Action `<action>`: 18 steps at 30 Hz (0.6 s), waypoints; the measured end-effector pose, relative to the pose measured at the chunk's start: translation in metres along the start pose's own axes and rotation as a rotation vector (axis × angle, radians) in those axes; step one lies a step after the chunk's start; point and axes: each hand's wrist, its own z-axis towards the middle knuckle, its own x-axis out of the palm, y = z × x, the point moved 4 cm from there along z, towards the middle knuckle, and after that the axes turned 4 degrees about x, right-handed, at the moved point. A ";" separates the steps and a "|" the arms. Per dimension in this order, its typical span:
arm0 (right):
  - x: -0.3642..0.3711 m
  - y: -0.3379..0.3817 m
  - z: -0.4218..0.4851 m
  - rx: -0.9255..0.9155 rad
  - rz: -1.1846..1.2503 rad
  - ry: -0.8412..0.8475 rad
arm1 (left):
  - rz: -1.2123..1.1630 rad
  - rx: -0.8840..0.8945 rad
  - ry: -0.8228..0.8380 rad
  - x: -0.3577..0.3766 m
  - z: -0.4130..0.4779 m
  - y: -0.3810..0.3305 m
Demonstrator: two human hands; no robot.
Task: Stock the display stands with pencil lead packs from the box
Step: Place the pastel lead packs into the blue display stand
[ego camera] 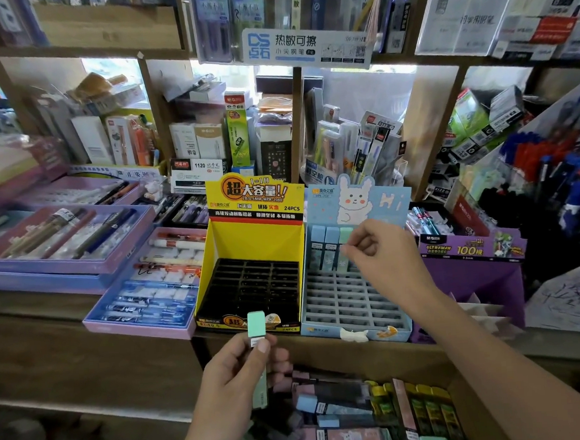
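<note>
The right hand covers part of the far row of the blue stand, fingers bunched at a green pack beside two blue packs; whether it grips is unclear. The left hand pinches a mint pack upright, near side of the yellow stand. The box, cut off below, holds mixed packs.

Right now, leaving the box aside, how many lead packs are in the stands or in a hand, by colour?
Blue packs: 2, both in the blue stand.
Green packs: 2, one in the blue stand pinched by the right hand, one held by the left hand.
Total: 4
</note>
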 end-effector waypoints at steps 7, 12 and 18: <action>0.045 0.040 -0.050 -0.045 0.184 0.510 | 0.061 0.011 0.044 0.005 -0.002 -0.005; 0.066 0.044 -0.068 -0.054 0.188 0.576 | 0.157 0.051 0.096 0.008 -0.004 -0.008; 0.050 0.035 -0.065 -0.018 0.267 0.519 | 0.274 -0.014 0.171 0.008 -0.004 0.002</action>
